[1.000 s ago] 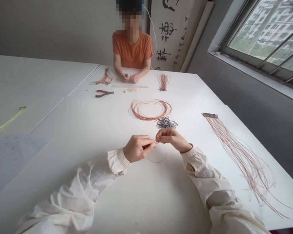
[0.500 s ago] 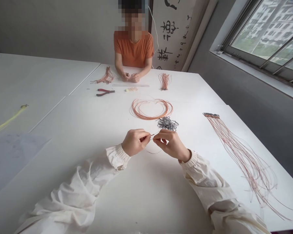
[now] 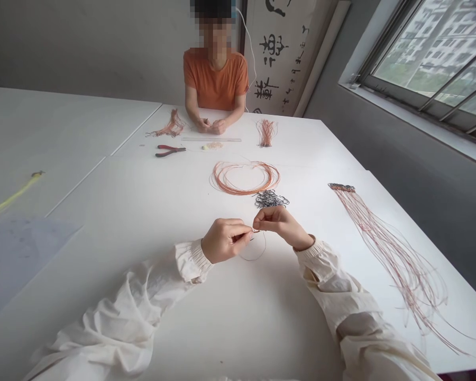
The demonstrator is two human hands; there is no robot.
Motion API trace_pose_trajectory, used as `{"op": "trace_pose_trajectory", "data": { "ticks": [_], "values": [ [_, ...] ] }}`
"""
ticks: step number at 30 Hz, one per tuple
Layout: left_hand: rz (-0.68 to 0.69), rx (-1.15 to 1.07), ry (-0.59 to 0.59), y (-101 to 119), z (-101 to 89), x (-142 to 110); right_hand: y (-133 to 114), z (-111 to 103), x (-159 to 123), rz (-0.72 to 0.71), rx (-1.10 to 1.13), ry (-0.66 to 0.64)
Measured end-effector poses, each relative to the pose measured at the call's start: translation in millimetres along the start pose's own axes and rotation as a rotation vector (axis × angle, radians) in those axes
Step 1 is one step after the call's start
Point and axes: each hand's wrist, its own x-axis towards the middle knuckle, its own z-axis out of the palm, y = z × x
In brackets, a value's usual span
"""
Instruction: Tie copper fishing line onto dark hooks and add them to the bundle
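Observation:
My left hand (image 3: 227,239) is closed in a pinch on a small dark fishing hook, mostly hidden by the fingertips. Above and to its right, my right hand (image 3: 281,225) pinches thin line close to the hook. A loop of this fishing line (image 3: 265,248) hangs below the two hands over the white table. Just beyond my right hand lies a heap of dark fishing hooks (image 3: 271,198). Behind the heap rests a coil of orange line (image 3: 221,183).
Hooks tied to long orange lines (image 3: 375,238) lie fanned out on the right. Across the table (image 3: 143,196) sits a person in an orange shirt (image 3: 216,79), near red-handled pliers (image 3: 170,151), a ruler (image 3: 211,139) and two line bundles. Yellow strands (image 3: 11,197) lie far left.
My right hand has lifted slightly up and to the right, and my left hand has shifted a little right and down. The line between them now hangs in a wider loop.

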Motion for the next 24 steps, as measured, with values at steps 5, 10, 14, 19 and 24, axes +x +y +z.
{"op": "trace_pose_trajectory", "data": {
  "ticks": [5, 10, 14, 19, 24],
  "values": [
    [-0.019, 0.008, 0.041, -1, -4.1, 2, 10, -2, 3, 0.040, 0.064, -0.023],
    [-0.076, 0.050, 0.107, -12, -7.8, 5, 7, 9, -1, -0.093, -0.101, 0.088],
    [-0.086, 0.077, 0.089, -19, -5.7, 5, 2, 19, -6, -0.333, -0.536, 0.188],
    [-0.051, 0.077, 0.045, -18, -1.3, 3, -5, 22, -11, -0.428, -0.681, 0.197],
    [-0.010, 0.033, 0.007, -9, 0.8, 1, -11, 15, -8, -0.273, -0.522, 0.194]
  ]
}}
